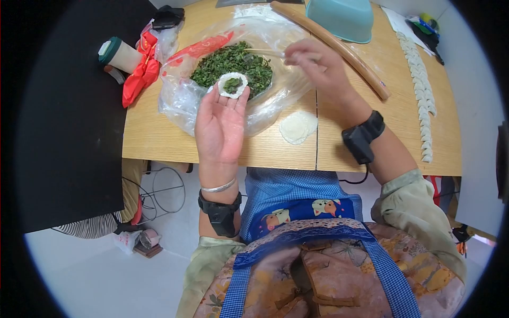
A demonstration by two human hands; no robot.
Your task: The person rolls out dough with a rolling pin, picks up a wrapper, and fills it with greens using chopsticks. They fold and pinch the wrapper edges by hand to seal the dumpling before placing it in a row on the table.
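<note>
My left hand [221,124] is palm up, bearing a round dumpling wrapper [242,80] on its fingers. A small mound of chopped green filling [232,85] lies in the middle of the wrapper. Pinched in my right hand [324,71] are thin chopsticks [261,50], their tips pointing left over a heap of chopped greens [230,61]. That heap rests in a spread clear plastic bag [286,100] with red print. To the right of my left hand, flat wrappers [298,128] overlap on the wooden table [350,143].
A long wooden rolling pin [360,68] slants behind my right hand, near a teal plastic basin [342,21]. Shaped dumplings [421,95] stand in rows along the right side. At the left are a green-lidded cup [124,57], a red bag [142,82] and a dark partition [79,122].
</note>
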